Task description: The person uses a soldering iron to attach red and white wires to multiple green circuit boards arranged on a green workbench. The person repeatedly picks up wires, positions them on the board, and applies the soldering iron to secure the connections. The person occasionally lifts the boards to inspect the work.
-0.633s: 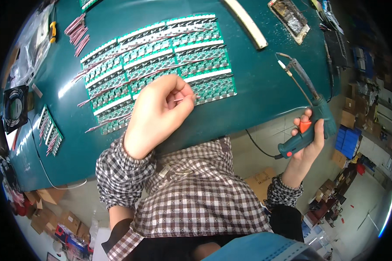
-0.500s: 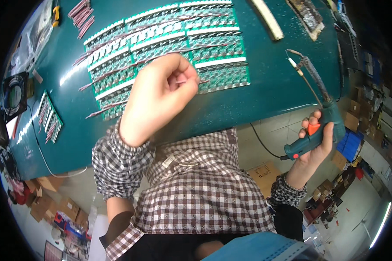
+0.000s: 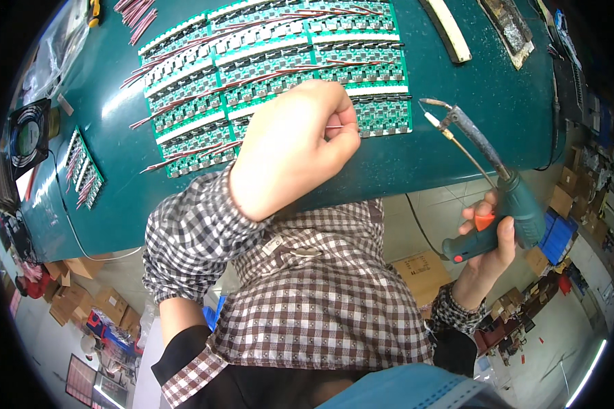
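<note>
My left hand (image 3: 290, 150) is closed in a pinch on a thin wire (image 3: 334, 127), above the near rows of green circuit boards (image 3: 383, 121). The palm hides part of those boards and most of the wire. My right hand (image 3: 494, 249) grips a dark green soldering gun (image 3: 522, 208) by its handle, fingers near the orange trigger. Its bent metal tip and thin feed tube point up and left, just right of the boards and apart from them. Red and black wires (image 3: 273, 76) lie across the board rows.
A bundle of wires (image 3: 138, 15) lies at the far left, and a smaller board piece (image 3: 83, 170) sits near a black fan (image 3: 28, 140). Far right are a pale strip (image 3: 450, 34) and a stained tray (image 3: 508, 31). The gun's cord hangs below the table edge.
My left hand has moved right along the near board row, still pinching. The soldering gun's tip has come left and lower, closer to the boards. The whole view has shifted slightly.
</note>
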Demonstrator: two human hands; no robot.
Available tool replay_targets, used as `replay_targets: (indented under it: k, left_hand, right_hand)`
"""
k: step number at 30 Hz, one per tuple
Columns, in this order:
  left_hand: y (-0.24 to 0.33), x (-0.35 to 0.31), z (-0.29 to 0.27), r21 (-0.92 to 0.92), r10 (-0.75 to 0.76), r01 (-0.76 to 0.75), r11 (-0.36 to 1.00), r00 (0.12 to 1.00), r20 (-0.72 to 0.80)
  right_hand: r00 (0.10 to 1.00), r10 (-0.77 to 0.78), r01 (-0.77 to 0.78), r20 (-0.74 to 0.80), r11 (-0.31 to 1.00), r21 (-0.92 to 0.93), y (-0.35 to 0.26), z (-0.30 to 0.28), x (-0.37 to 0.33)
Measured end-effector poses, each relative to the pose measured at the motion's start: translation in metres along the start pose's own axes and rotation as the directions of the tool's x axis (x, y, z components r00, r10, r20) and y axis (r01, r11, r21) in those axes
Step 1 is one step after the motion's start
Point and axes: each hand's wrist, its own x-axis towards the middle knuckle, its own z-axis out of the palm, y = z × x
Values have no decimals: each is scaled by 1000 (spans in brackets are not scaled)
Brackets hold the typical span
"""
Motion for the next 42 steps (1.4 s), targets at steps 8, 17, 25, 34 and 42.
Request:
replay_targets:
  k: [8,17,25,34,42]
  left_hand:
    - [3,3,8,131,75,-65,989,994,-74]
    - [4,5,6,123,132,-125,985,990,-51]
    - [-4,6,15,131,101,-89,987,991,-89]
    - [-1,7,14,99,67,-59,993,995,-79]
    - [-2,4,20,152,101,-82,985,987,-124]
  right_hand:
    - [999,22,-23,-37,999,-28,2,3,-6]
    - [997,54,-58,-47,994,-96,2,10,-8]
    - [991,102,-111,-82,988,-109,-1,17,-11]
    - [991,96,-113,-90,972,-204,0,23,-17]
    - [992,73,-103,-107,945,-311,3,31,-16]
